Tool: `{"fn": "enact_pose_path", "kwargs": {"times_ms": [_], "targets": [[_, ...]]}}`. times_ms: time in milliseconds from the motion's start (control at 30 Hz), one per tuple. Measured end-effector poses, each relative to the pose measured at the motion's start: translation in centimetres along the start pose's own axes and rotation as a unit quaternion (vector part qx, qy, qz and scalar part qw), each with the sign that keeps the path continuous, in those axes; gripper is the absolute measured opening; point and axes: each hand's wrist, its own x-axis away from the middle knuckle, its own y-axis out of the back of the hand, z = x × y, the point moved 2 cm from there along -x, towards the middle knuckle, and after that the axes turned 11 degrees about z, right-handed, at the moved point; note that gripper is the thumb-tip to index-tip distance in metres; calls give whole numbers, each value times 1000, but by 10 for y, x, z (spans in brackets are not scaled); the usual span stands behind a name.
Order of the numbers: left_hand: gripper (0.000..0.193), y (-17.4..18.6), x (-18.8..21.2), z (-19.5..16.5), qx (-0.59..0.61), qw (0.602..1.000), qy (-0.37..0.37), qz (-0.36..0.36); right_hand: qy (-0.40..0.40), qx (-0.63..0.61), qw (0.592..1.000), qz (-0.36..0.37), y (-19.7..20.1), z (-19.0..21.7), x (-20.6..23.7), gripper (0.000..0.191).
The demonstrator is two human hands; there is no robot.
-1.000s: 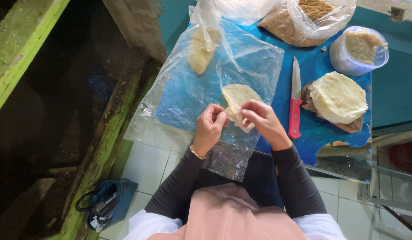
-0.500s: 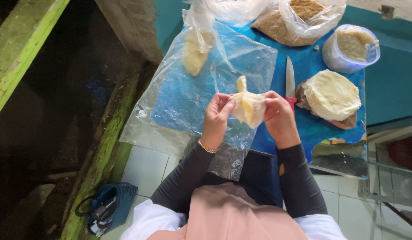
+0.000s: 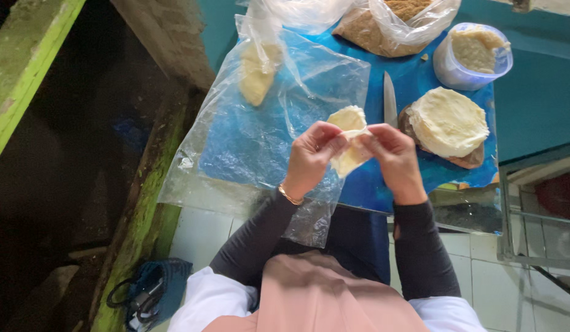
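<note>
Both my hands hold a thin pale sheet of dough [image 3: 350,138] in the air above a clear plastic sheet [image 3: 260,135] on a blue table top. My left hand [image 3: 312,157] pinches its left edge and my right hand [image 3: 392,157] pinches its right edge. The dough is folded between my fingers, with its top part sticking up. A knife [image 3: 389,101] lies just beyond my right hand, its handle hidden behind that hand.
A stack of round dough sheets [image 3: 448,123] sits right of the knife. A clear tub of pale filling [image 3: 472,55] and a bag of brown crumbs [image 3: 389,24] stand at the back. Another bag with dough [image 3: 257,77] lies at the left. A blue bag [image 3: 143,295] rests on the floor.
I lifted the flat dough sheet off the plastic and folded it between both hands. My hands have come closer together around it.
</note>
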Motion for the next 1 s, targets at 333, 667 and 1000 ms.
{"fn": "enact_pose_path", "kwargs": {"times_ms": [333, 667, 1000], "targets": [[20, 19, -7, 0, 181, 977, 115, 10, 2, -66, 997, -28, 12, 4, 4, 11], [18, 4, -3, 11, 106, 994, 38, -9, 27, -56, 995, -75, -12, 12, 9, 11], [14, -13, 11, -3, -154, 987, -13, -34, 50, 47, 997, -25, -18, 5, 1, 25]]}}
